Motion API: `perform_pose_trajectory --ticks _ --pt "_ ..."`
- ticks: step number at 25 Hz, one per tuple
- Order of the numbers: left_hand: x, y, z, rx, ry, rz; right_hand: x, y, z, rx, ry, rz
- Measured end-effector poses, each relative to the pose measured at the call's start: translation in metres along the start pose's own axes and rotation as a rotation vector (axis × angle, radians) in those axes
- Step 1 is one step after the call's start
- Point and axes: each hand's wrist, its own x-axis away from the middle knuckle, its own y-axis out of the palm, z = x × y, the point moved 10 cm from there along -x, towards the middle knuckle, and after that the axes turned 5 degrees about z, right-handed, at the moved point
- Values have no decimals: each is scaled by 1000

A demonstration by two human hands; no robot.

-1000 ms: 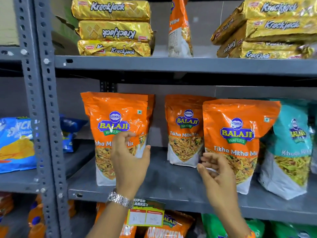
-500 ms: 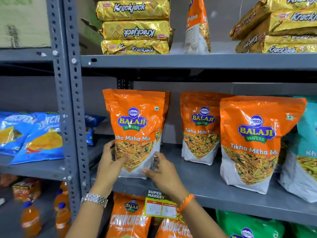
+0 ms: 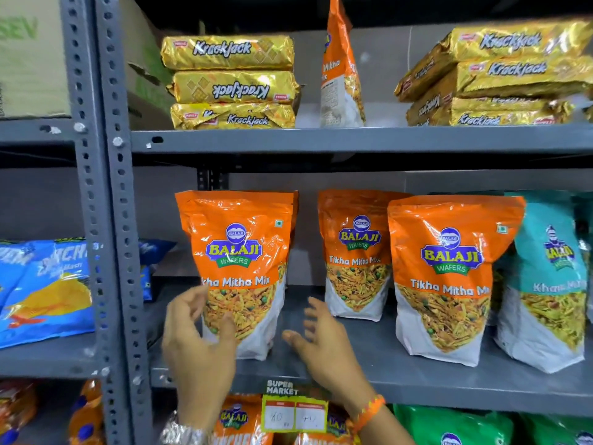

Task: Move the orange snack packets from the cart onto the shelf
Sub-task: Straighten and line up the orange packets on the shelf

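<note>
Three orange Balaji snack packets stand upright on the grey middle shelf (image 3: 417, 377): a left packet (image 3: 237, 252), a middle packet (image 3: 356, 252) set further back, and a right packet (image 3: 446, 271). My left hand (image 3: 199, 342) hovers in front of the left packet's lower left corner with fingers spread, holding nothing. My right hand (image 3: 317, 338) is open just right of that packet, above the shelf edge, not touching it. Another orange packet (image 3: 341, 69) stands edge-on on the upper shelf. The cart is out of view.
Gold Krackjack biscuit packs (image 3: 231, 85) are stacked on the upper shelf, more at the right (image 3: 500, 81). A teal packet (image 3: 552, 277) stands right of the orange ones. Blue packets (image 3: 45, 290) lie in the left bay beyond the grey upright (image 3: 112, 220). A price tag (image 3: 293, 412) hangs below.
Both hands have let go of the left orange packet and drawn back a little, fingers now spread. The packet stays standing on the shelf.
</note>
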Motion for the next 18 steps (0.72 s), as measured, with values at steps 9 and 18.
perform_pose_trajectory --ticks 9,18 --pt "55 252 16 408 -627 -807 -21 -76 30 544 91 23" --pt "44 321 -11 556 -850 -817 -48 -67 52 430 200 -6"
